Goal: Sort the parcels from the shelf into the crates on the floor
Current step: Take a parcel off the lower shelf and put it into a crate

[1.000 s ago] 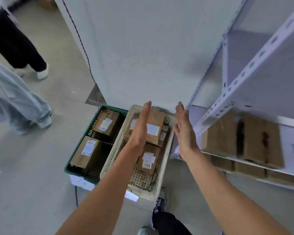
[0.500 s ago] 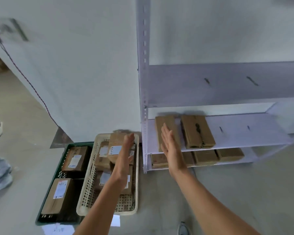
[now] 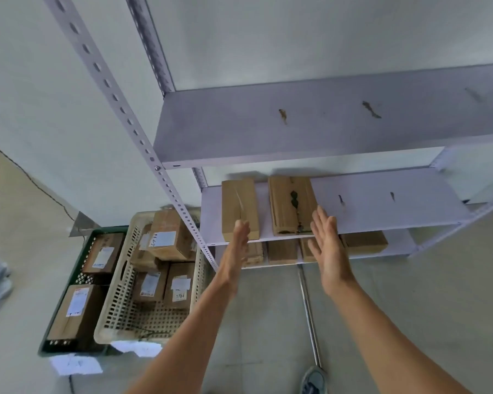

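– Cardboard parcels [image 3: 168, 237]: where are they noted?
– Laid flat on the shelf [image 3: 382, 203], apart: plain parcel [image 3: 239, 203] and stained parcel [image 3: 282, 203]; others are packed in the cream crate [image 3: 117, 308] and green crate [image 3: 81, 270] on the floor [image 3: 268, 308].
– Hands?
– Flat, fingers straight, nothing gripped: left hand [image 3: 236, 245] and right hand [image 3: 326, 245] are held before those two parcels.

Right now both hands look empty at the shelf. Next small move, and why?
Probably reach a little further in and close both hands on the stained parcel. The left hand and right hand are open, hold nothing, and sit at the front edge of the shelf, with that parcel lying roughly between them. The left hand overlaps the plain parcel, so that one could be the target instead.
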{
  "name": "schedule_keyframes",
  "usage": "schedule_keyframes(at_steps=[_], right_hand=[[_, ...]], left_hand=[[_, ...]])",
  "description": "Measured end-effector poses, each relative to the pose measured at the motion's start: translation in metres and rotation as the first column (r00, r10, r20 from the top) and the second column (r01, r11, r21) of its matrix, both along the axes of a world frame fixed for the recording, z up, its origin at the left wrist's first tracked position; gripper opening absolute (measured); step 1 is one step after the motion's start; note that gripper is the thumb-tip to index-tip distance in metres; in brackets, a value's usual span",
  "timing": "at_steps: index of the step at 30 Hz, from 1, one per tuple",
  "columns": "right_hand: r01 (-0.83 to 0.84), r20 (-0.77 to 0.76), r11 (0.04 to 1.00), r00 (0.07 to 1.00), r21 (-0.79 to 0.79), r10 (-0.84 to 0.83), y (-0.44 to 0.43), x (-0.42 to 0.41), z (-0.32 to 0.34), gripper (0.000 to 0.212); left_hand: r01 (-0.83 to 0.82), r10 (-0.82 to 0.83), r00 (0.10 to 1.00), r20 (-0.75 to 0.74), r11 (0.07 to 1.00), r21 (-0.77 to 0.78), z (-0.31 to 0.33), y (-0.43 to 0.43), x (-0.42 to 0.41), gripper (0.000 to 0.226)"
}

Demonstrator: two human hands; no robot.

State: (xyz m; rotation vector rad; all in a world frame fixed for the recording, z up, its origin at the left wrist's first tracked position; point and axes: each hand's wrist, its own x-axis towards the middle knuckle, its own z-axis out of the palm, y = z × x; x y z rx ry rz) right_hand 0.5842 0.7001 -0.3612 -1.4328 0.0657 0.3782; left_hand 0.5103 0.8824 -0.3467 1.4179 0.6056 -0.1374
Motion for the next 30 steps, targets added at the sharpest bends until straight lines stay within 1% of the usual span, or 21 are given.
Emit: schedule_keyframes(at_steps=[3,4,8,14,16,18,20,27,30], right_hand=[[-0.019,-0.021,1.0,1.0,-0.018,0.019,-0.035,0.025,-0.012,0.083],[-0.025,-0.032,0.999,0.999,-0.023,0.024,-0.043,0.033,-0.017,0.084],[-0.038,-0.086,0.998,0.996,-0.045,0.034,-0.06,0.063,-0.037,0.085],[-0.037,-0.156,0.993,0.988,-0.114,0.019,-0.07,0.11,-0.068,0.09],[-0.026,-0.177,0.99,0.984,-0.14,0.001,-0.072,0.129,-0.082,0.086],[-0.022,-0.192,0.986,0.981,-0.167,-0.011,-0.073,0.15,-0.098,0.074],[-0.022,-0.225,0.981,0.974,-0.193,-0.022,-0.074,0.173,-0.113,0.068],[-0.079,-0.283,0.961,0.959,-0.266,0.0,-0.063,0.245,-0.167,0.069],[-0.109,-0.306,0.953,0.952,-0.282,0.018,-0.054,0.269,-0.189,0.071]], left_hand=[[-0.003,0.003,1.0,-0.028,1.0,0.005,-0.008,-0.032,0.018,0.095],[-0.007,0.007,0.999,-0.041,1.0,-0.001,-0.011,-0.04,0.024,0.094],[-0.046,0.044,0.995,-0.092,0.999,-0.025,-0.032,-0.055,0.05,0.075],[-0.022,0.018,0.989,-0.143,0.999,-0.027,-0.075,-0.05,0.107,0.075],[-0.024,0.018,0.987,-0.162,0.999,-0.034,-0.09,-0.046,0.132,0.075],[-0.01,0.005,0.984,-0.178,1.0,-0.026,-0.107,-0.04,0.16,0.076],[0.017,-0.019,0.982,-0.186,1.0,-0.014,-0.122,-0.034,0.185,0.075],[0.021,-0.025,0.968,-0.25,1.0,-0.018,-0.179,-0.011,0.252,0.078],[0.023,-0.027,0.967,-0.254,1.0,-0.018,-0.203,-0.006,0.272,0.078]])
